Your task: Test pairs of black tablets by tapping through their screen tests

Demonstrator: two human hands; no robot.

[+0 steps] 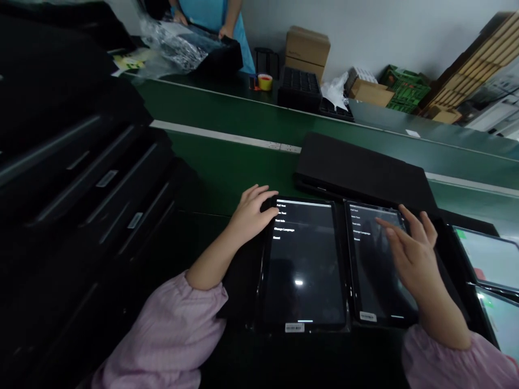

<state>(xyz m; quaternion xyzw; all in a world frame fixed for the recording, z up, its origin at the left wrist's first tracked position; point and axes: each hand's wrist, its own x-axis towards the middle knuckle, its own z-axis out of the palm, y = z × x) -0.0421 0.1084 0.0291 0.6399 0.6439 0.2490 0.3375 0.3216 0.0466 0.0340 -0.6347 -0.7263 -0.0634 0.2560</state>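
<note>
Two tablets lie side by side in front of me, both with a dark screen and a white text menu. At the upper left corner of the left tablet [306, 265] rests my left hand [253, 210], its fingers stretched over the edge and its thumb at the menu. Over the right tablet [373, 275] is my right hand [417, 248], index finger extended toward the screen and the other fingers apart. Whether that fingertip touches the glass I cannot tell. Each tablet has a white barcode label at its lower edge.
Stacked black trays [81, 162] rise on my left. A black case [360, 167] lies behind the tablets. More lit tablets [490, 259] are at the right. Across the green bench [227, 167], a person in a blue apron [206, 13] handles a plastic-covered black box [223, 56].
</note>
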